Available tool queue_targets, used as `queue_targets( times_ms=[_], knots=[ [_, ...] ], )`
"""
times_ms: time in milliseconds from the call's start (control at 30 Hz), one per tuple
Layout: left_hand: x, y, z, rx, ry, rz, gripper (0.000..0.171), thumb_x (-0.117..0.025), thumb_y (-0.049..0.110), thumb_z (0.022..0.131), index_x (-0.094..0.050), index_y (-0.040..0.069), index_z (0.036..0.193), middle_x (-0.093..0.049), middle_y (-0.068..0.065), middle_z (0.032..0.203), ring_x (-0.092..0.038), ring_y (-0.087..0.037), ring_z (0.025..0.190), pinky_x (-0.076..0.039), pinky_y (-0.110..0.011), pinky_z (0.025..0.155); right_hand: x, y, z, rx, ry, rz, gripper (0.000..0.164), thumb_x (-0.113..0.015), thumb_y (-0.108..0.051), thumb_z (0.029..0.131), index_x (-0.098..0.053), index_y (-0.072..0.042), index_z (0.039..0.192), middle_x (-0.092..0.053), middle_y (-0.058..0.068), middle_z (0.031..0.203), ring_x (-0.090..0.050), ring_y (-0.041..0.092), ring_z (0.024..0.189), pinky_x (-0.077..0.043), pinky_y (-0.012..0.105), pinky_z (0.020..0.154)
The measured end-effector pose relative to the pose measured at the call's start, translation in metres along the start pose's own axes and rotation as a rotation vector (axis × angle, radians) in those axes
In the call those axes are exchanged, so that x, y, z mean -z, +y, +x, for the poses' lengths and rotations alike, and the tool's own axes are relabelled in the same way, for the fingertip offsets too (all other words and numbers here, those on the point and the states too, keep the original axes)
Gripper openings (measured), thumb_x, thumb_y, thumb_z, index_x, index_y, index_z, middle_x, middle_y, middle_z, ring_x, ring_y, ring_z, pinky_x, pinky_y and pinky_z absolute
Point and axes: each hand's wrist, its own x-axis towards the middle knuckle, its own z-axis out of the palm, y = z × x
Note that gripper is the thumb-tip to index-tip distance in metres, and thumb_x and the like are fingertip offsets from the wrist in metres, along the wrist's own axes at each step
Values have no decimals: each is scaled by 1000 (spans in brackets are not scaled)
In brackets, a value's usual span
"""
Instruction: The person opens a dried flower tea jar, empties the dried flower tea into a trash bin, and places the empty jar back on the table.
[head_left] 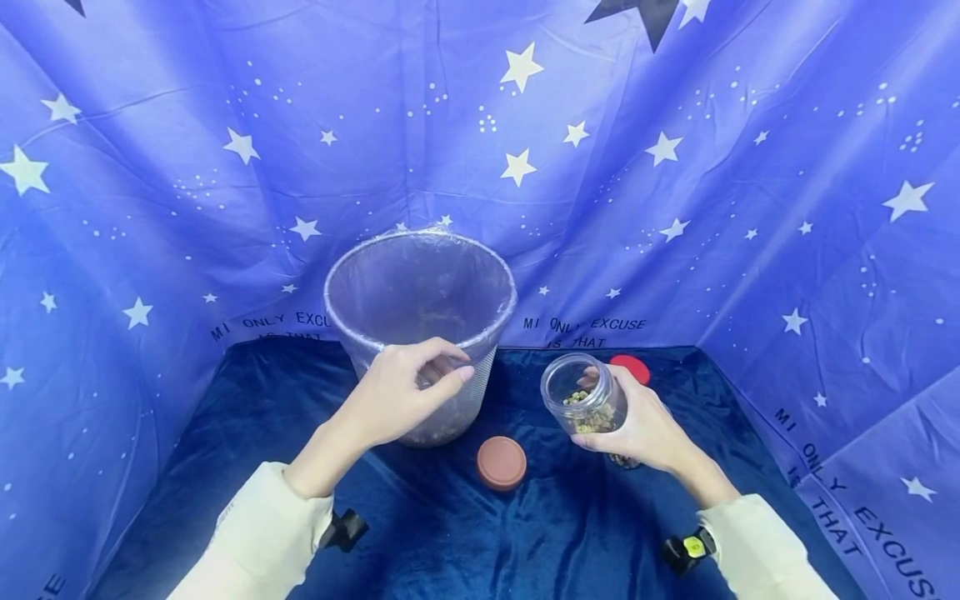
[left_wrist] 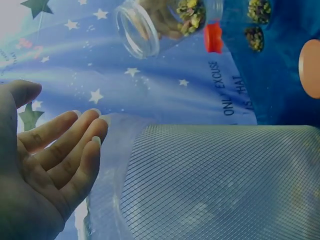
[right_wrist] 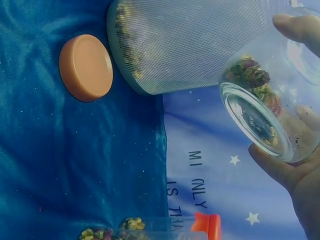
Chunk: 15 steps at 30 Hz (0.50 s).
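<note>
My right hand [head_left: 648, 425] grips a clear jar [head_left: 558, 400], tilted with its open mouth toward the bin. Dried flower buds [right_wrist: 247, 75] lie inside, at the jar's base in the right wrist view. My left hand [head_left: 401, 387] hovers at the front rim of the mesh wastebasket [head_left: 480, 387], fingers loosely bent and holding nothing; the left wrist view shows its bare palm. Clear plastic lines the basket, and yellowish and dark bits [right_wrist: 132, 55] show through its mesh near the bottom. On the cloth between the hands lies a round orange-brown lid [head_left: 502, 463].
Behind my right hand stands a clear container with a red cap [head_left: 630, 369], partly hidden; dried buds [right_wrist: 132, 223] fill its lower part. Dark blue cloth [head_left: 442, 533] covers the table. A blue star-patterned curtain [head_left: 405, 125] encloses the back and sides.
</note>
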Motion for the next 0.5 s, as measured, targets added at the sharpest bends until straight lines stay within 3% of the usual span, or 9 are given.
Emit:
queue_targets(
  times_ms=[300, 500],
  knots=[
    [22, -4, 8, -7, 101, 1, 18, -63, 26, 95, -72, 13, 104, -76, 1, 89, -67, -8, 73, -55, -26, 70, 6, -5, 8, 19, -24, 27, 84, -91, -33, 64, -49, -7, 132, -67, 8, 115, -63, 20, 100, -54, 36, 82],
    [36, -11, 10, 47, 173, 24, 18, -62, 26, 95, -72, 14, 104, -74, 0, 86, -66, -10, 71, -52, -27, 68, 12, -10, 18, 21, -15, 4, 84, -91, -34, 64, -50, -8, 132, -65, 9, 118, -62, 22, 101, -51, 40, 83]
  ],
)
